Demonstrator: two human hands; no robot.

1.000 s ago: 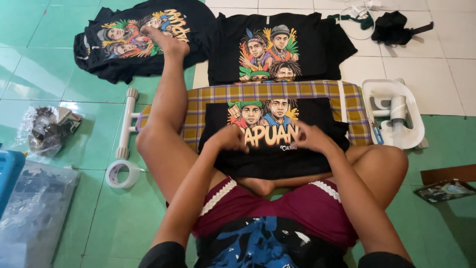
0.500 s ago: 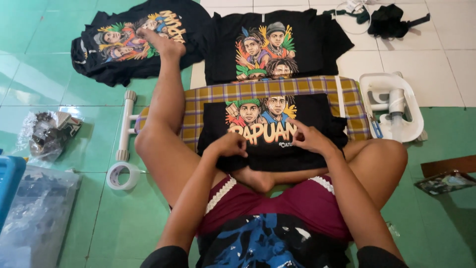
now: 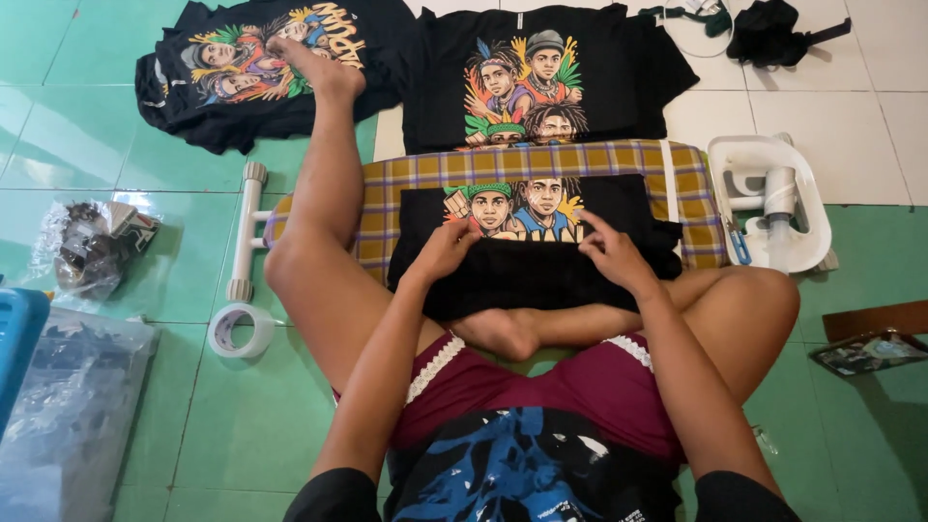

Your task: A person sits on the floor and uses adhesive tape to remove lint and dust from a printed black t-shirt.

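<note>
We are looking down at our left hand (image 3: 447, 249), fingers curled and pinching the folded edge of the black printed T-shirt (image 3: 532, 242), and our right hand (image 3: 611, 253) is doing the same on the other side, fingers bent over the fold and gripping the cloth. Both hands are pressing the lower part of the shirt up over its lettering, so only the cartoon faces are showing above the fold. The shirt is lying on a checked yellow-and-purple padded board (image 3: 677, 174) that is resting on the green tiled floor (image 3: 174, 406), just in front of our crossed right leg. Our left leg is stretching out past the board, its foot (image 3: 319, 60) touching a second black printed shirt (image 3: 242, 77) that is lying crumpled on the floor. A third black shirt (image 3: 541, 77) is lying spread flat just beyond the board. To the right of the board a white plastic stand (image 3: 773, 198) is sitting; to the left a roll of clear tape (image 3: 240, 331) is lying beside a white pipe frame (image 3: 246, 232), with a clear plastic bag (image 3: 68, 425) nearer us.
</note>
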